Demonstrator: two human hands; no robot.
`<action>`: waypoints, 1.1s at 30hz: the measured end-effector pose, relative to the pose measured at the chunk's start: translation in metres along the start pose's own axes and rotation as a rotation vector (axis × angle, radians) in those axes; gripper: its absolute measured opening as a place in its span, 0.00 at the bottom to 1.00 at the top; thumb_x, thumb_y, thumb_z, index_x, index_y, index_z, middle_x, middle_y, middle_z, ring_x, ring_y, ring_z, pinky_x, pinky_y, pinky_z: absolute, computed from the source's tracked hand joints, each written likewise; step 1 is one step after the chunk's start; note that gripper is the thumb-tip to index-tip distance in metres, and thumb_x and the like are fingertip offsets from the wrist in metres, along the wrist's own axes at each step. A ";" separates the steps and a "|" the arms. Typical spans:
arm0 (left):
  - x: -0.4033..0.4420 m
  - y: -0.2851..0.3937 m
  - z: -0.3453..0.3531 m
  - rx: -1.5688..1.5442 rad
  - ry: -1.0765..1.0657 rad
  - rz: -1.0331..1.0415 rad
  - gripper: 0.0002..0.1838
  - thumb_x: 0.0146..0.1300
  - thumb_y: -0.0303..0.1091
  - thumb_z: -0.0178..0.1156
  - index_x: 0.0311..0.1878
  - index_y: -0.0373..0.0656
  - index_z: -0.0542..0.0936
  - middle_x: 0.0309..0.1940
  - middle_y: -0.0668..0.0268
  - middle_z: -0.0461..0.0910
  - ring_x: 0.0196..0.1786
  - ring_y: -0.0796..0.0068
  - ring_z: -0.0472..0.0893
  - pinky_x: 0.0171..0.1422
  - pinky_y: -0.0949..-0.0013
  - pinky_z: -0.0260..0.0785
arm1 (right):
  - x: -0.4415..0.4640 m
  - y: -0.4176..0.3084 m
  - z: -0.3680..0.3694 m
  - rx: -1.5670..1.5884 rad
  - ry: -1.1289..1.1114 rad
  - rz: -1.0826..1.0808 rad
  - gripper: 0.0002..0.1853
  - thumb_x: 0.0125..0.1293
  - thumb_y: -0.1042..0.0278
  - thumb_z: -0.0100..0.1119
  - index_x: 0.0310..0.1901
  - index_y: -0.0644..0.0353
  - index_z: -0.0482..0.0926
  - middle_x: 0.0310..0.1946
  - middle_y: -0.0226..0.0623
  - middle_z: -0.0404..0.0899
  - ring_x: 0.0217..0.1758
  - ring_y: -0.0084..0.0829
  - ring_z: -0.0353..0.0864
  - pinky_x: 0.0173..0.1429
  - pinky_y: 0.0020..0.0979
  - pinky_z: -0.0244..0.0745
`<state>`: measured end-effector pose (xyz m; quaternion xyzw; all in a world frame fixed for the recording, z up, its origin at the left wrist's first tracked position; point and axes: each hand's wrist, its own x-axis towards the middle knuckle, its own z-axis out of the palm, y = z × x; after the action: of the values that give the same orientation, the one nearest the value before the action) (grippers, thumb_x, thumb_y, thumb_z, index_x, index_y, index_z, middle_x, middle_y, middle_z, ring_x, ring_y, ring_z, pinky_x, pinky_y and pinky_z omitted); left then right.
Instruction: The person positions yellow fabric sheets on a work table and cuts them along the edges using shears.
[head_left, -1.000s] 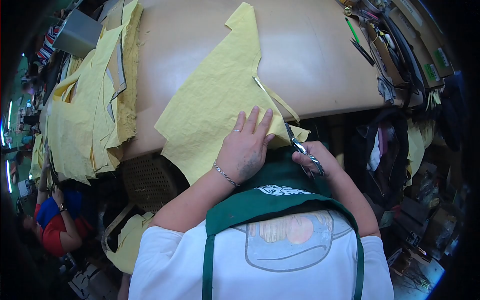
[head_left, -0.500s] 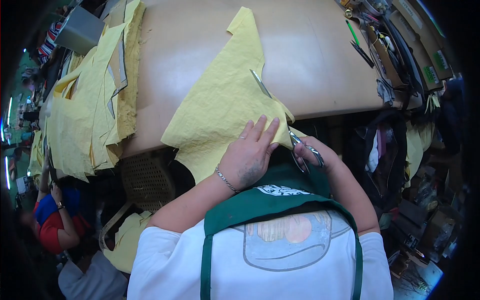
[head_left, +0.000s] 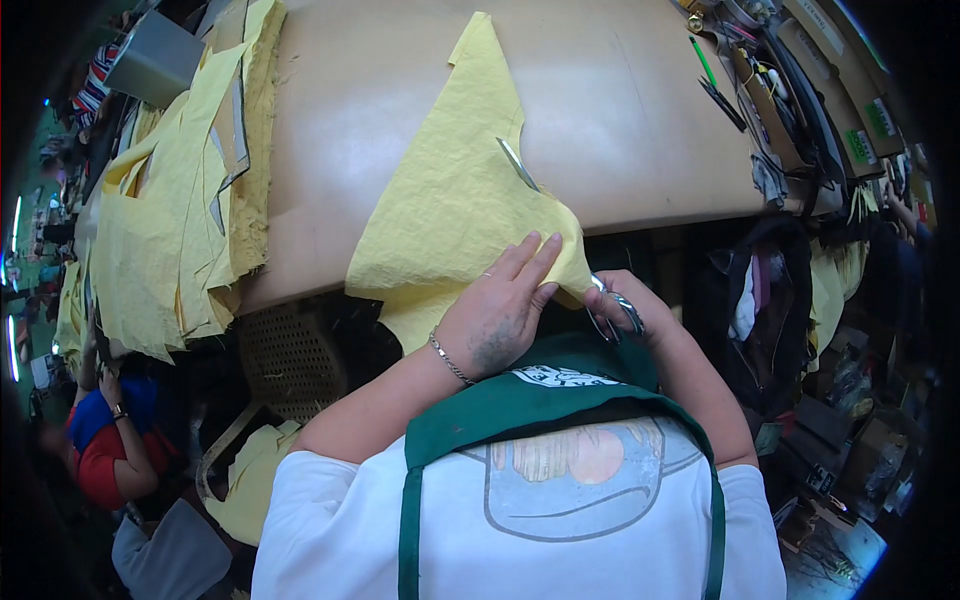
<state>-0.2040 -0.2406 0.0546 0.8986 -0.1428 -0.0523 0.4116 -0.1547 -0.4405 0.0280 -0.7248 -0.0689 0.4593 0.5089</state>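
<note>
A yellow piece of fabric [head_left: 450, 190] lies over the near edge of the table, its narrow tip pointing away from me and its lower part hanging over the edge. My left hand [head_left: 505, 315] rests flat on the cloth's near right part, fingers stretched out. In my right hand [head_left: 635, 305] is a pair of metal scissors [head_left: 612, 312], with my fingers around the handles. One blade shows above the cloth near its right edge; fabric covers the stretch between that blade and the handles.
Stacked yellow fabric pieces [head_left: 160, 220] lie at the table's left beside a grey bin [head_left: 155, 60]. A green pen [head_left: 704, 62] and a box of tools [head_left: 770, 100] are at the right. Below left stands a brown perforated chair [head_left: 290, 360]. A person in red [head_left: 105, 450] is at far left.
The fabric's lower left edge has shifted right and its right edge now folds over the scissors' middle. My left hand has moved only slightly; my right hand still holds the scissors.
</note>
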 end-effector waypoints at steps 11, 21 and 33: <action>0.003 0.000 -0.002 -0.311 0.006 0.017 0.22 0.66 0.35 0.38 0.61 0.37 0.57 0.57 0.48 0.62 0.61 0.57 0.62 0.63 0.66 0.53 | -0.007 0.002 -0.003 -0.004 0.018 0.016 0.36 0.42 0.28 0.54 0.23 0.63 0.72 0.11 0.30 0.68 0.14 0.21 0.70 0.18 0.22 0.63; 0.005 -0.020 0.000 -0.539 -0.049 0.075 0.24 0.63 0.36 0.44 0.61 0.39 0.58 0.57 0.53 0.63 0.60 0.59 0.63 0.61 0.65 0.57 | -0.008 0.010 -0.003 0.006 0.048 0.024 0.37 0.40 0.25 0.53 0.21 0.62 0.69 0.11 0.29 0.68 0.13 0.21 0.69 0.17 0.23 0.63; 0.017 -0.059 -0.006 0.721 -0.018 -0.053 0.38 0.53 0.49 0.54 0.64 0.48 0.53 0.67 0.65 0.45 0.69 0.62 0.42 0.62 0.39 0.45 | -0.009 0.008 -0.003 0.016 0.046 0.024 0.35 0.41 0.27 0.53 0.20 0.60 0.67 0.09 0.28 0.66 0.11 0.20 0.67 0.14 0.21 0.61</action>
<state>-0.1743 -0.2048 0.0149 0.9889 -0.1324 -0.0172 0.0655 -0.1601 -0.4514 0.0271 -0.7319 -0.0446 0.4492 0.5105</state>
